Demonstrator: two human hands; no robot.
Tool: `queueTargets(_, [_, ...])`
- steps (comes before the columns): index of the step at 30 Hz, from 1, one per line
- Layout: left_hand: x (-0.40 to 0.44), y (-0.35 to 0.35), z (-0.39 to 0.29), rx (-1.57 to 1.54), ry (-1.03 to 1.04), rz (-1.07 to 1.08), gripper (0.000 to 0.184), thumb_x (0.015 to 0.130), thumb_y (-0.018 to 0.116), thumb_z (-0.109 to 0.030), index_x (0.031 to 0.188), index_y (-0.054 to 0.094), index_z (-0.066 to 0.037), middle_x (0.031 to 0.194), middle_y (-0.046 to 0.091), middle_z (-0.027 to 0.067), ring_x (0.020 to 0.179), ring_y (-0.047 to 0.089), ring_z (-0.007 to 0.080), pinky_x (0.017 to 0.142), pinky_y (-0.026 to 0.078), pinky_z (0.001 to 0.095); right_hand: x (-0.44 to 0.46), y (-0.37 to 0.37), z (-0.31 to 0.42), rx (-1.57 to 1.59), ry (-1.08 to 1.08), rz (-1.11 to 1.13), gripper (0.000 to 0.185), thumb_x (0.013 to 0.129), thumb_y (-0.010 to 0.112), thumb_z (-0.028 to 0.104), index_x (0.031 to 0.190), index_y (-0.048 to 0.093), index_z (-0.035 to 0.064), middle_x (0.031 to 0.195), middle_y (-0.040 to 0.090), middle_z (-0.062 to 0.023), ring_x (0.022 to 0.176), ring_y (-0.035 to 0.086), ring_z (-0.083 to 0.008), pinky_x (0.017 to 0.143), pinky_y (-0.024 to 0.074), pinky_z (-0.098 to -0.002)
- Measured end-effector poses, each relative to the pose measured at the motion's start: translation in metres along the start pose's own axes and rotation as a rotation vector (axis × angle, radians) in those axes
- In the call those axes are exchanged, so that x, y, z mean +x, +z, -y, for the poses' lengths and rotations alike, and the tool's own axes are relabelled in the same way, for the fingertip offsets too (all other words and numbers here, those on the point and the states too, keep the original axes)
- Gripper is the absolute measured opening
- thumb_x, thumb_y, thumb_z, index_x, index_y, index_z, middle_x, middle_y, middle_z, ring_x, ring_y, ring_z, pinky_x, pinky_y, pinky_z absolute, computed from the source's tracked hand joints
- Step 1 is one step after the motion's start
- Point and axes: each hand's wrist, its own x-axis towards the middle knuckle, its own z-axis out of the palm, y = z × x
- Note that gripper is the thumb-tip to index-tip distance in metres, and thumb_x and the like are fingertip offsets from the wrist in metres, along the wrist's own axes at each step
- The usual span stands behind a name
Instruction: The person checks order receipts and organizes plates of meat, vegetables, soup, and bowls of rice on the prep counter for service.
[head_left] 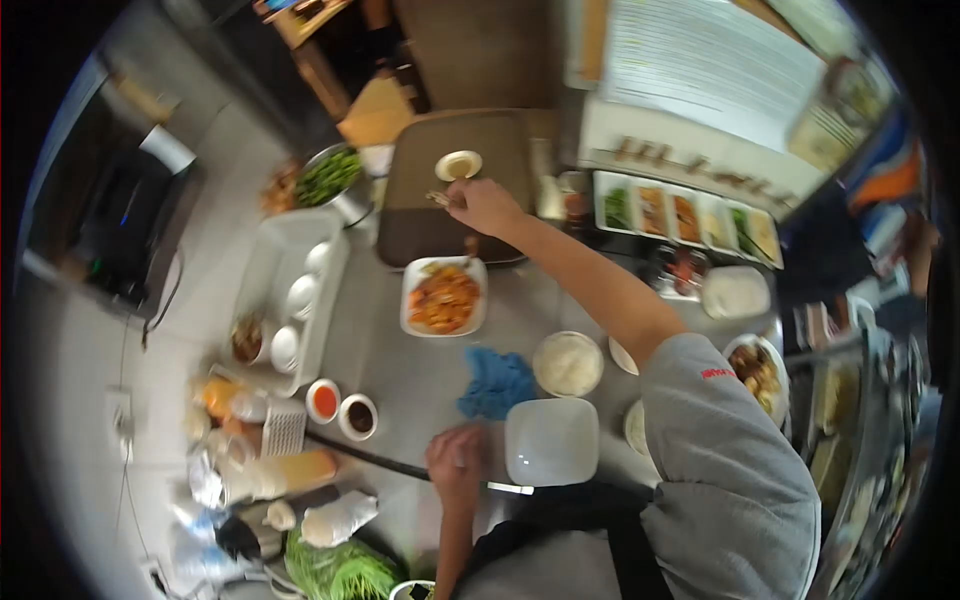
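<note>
My right hand reaches far forward over a dark brown tray, its fingers pinched together. A small pale piece shows at the fingertips, too blurred to name. Just beyond is a small white cup on the tray. On the near side of the tray stands a square white bowl of orange-red food. My left hand is low at the counter's near edge, its fingers smeared by motion. Closest to it are an empty square white bowl and a crumpled blue cloth.
A white bin with white cups and a pot of green vegetables stand left. Red sauce and dark sauce sit in cups. Ingredient trays line the back right. A round white container stands beside the cloth.
</note>
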Motion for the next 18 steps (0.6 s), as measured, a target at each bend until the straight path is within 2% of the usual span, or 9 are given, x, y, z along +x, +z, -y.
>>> queueTargets(3, [0.003,-0.001,-0.006,-0.034,-0.022,-0.017,0.015,0.078,0.063,-0.003,0.091,0.068,-0.008,0.091,0.062,0.0092,0.087,0.058,0.0258,0.082,0.043,0.0363,-0.061,-0.114,-0.044,0.206,0.039,-0.202,0.026,0.077,0.066,0.025,0.098,0.069,0.0089,0.088,0.068,-0.0128,0.079,0.066,-0.0272,0.074,0.0514,-0.038])
queueTargets(4, [0.003,-0.002,-0.009,-0.035,-0.004,-0.027,0.016,0.078,0.063,-0.003,0.092,0.069,-0.008,0.09,0.062,0.0094,0.087,0.057,0.0256,0.082,0.043,0.0359,-0.086,-0.153,-0.066,0.202,0.078,-0.269,0.025,0.077,0.067,0.023,0.098,0.07,0.0095,0.082,0.068,-0.0111,0.075,0.066,-0.0234,0.071,0.0516,-0.0341])
queueTargets(5, [0.003,-0.003,-0.014,-0.034,0.014,-0.039,0.017,0.078,0.062,-0.002,0.093,0.069,-0.008,0.09,0.062,0.0096,0.087,0.057,0.0253,0.082,0.043,0.0355,-0.115,-0.197,-0.079,0.049,0.096,-0.37,0.025,0.078,0.069,0.025,0.096,0.07,0.0078,0.079,0.069,-0.011,0.072,0.066,-0.0226,0.068,0.052,-0.0325])
queueTargets(8, [0.001,-0.005,-0.029,-0.032,0.017,-0.065,0.018,0.078,0.063,-0.002,0.094,0.069,-0.007,0.091,0.062,0.01,0.087,0.057,0.025,0.082,0.043,0.0354,-0.196,-0.316,-0.13,-0.196,0.461,-0.572,0.035,0.074,0.074,0.029,0.097,0.07,0.0024,0.079,0.069,-0.0138,0.068,0.065,-0.0138,0.063,0.0507,-0.0271])
queueTargets(10, [-0.005,-0.004,-0.038,-0.02,0.006,-0.076,0.018,0.077,0.063,-0.002,0.094,0.069,-0.007,0.091,0.062,0.0103,0.087,0.057,0.0252,0.082,0.043,0.0358,-0.241,-0.371,-0.179,-0.369,0.467,-0.672,0.034,0.074,0.073,0.027,0.095,0.07,0.001,0.075,0.069,-0.0139,0.065,0.067,-0.0159,0.062,0.0511,-0.0269])
queueTargets(12, [-0.012,-0.001,-0.046,0.004,-0.001,-0.089,0.019,0.077,0.063,-0.002,0.094,0.068,-0.007,0.092,0.062,0.0107,0.087,0.057,0.0256,0.082,0.043,0.0362,-0.27,-0.405,-0.21,-0.444,0.555,-0.583,0.029,0.076,0.071,0.023,0.092,0.069,-0.0012,0.077,0.069,-0.0131,0.068,0.068,-0.0218,0.066,0.0526,-0.0301])
queueTargets(13, [-0.014,0.001,-0.051,0.03,0.014,-0.085,0.019,0.076,0.063,-0.002,0.094,0.068,-0.007,0.091,0.062,0.011,0.087,0.057,0.0261,0.082,0.043,0.0364,-0.279,-0.416,-0.221,-0.508,0.489,-0.496,0.026,0.076,0.07,0.021,0.09,0.069,-0.0009,0.076,0.068,-0.0146,0.068,0.067,-0.0247,0.067,0.0522,-0.032])
queueTargets(15, [-0.021,0.002,-0.059,0.086,0.029,-0.083,0.02,0.075,0.063,-0.002,0.095,0.068,-0.006,0.091,0.062,0.0115,0.088,0.057,0.0271,0.081,0.044,0.0369,-0.285,-0.432,-0.244,-0.591,0.513,-0.317,0.023,0.074,0.07,0.02,0.089,0.07,0.0019,0.076,0.067,-0.0163,0.071,0.066,-0.028,0.067,0.0515,-0.0343])
queueTargets(18, [-0.034,0.0,-0.077,0.18,0.025,-0.14,0.021,0.075,0.063,-0.002,0.095,0.068,-0.006,0.09,0.062,0.0124,0.087,0.057,0.0288,0.08,0.044,0.0374,-0.275,-0.443,-0.284,-0.64,0.405,-0.208,0.02,0.071,0.07,0.018,0.086,0.071,0.0049,0.08,0.066,-0.0174,0.077,0.065,-0.0304,0.072,0.0501,-0.0385])
